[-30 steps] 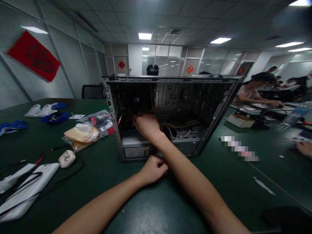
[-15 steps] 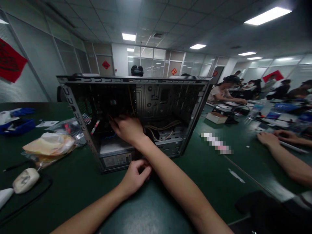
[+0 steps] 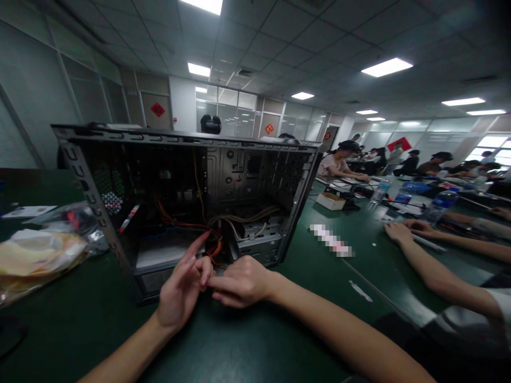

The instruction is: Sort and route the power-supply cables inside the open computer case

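Note:
An open computer case (image 3: 191,139) stands on the green table, its bare side facing me. Inside run orange, yellow and white cables (image 3: 215,247) above the power supply (image 3: 154,282) at the bottom left. My left hand (image 3: 178,292) is in front of the case's lower edge, one finger stretched towards the cables and the others curled. My right hand (image 3: 243,282) is closed beside it, fingertips meeting the left hand's curled fingers. Whatever lies between the fingertips, if anything, is too small to make out.
Plastic bags with yellowish contents (image 3: 40,255) lie on the left. To the right are a small open box (image 3: 330,201), a paper strip (image 3: 360,291) and water bottles (image 3: 380,190). A co-worker's hand (image 3: 399,234) rests on the table at right.
My right hand has come out of the case and down to my left hand. The left hand has turned upward and stretched a finger. The view has swung right.

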{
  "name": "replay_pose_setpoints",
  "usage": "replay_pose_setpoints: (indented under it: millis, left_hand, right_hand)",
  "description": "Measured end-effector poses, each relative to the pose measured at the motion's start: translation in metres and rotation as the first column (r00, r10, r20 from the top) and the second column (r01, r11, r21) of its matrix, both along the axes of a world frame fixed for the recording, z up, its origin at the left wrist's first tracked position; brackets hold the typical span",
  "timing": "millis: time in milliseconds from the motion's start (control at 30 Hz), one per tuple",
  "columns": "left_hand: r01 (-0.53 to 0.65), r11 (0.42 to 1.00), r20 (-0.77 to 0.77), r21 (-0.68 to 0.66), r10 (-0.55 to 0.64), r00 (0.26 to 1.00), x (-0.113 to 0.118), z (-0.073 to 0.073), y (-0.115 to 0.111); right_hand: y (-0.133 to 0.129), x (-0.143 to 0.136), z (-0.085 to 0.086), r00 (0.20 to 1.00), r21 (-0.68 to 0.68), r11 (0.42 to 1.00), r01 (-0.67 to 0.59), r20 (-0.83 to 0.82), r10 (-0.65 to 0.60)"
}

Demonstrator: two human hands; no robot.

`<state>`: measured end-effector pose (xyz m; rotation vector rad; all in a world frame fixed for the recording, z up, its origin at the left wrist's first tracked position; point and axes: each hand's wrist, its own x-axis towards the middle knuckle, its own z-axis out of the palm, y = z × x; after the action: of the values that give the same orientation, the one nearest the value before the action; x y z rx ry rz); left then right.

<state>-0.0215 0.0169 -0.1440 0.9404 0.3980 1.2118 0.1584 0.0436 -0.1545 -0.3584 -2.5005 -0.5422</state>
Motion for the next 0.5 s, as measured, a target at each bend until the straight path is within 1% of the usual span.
replay_pose_setpoints:
  millis: [33,100,200,333,500]
  left_hand:
    - [0.023,1.0,-0.009,0.003,-0.023,1.0,0.0,0.001,-0.001]
    - [0.027,1.0,-0.024,0.006,-0.027,0.999,-0.001,0.002,-0.001]
    - [0.02,1.0,-0.013,0.01,-0.02,1.0,-0.001,0.003,0.0]
    - [0.04,0.998,0.003,0.038,-0.04,0.999,-0.002,0.005,0.001]
    - [0.021,0.998,0.037,0.056,-0.023,0.999,-0.003,0.003,0.005]
  right_hand:
    - [-0.001,0.006,-0.009,1.0,-0.048,0.999,0.021,0.017,-0.021]
    - [-0.001,0.011,-0.021,0.998,-0.138,0.99,0.036,0.055,-0.028]
    - [-0.002,0.005,-0.029,0.995,-0.237,0.971,0.03,0.096,-0.007]
    - [-0.007,-0.006,-0.037,0.996,-0.266,0.964,0.006,0.09,0.019]
    - [-0.008,-0.006,-0.041,0.997,-0.308,0.951,-0.011,0.073,0.035]
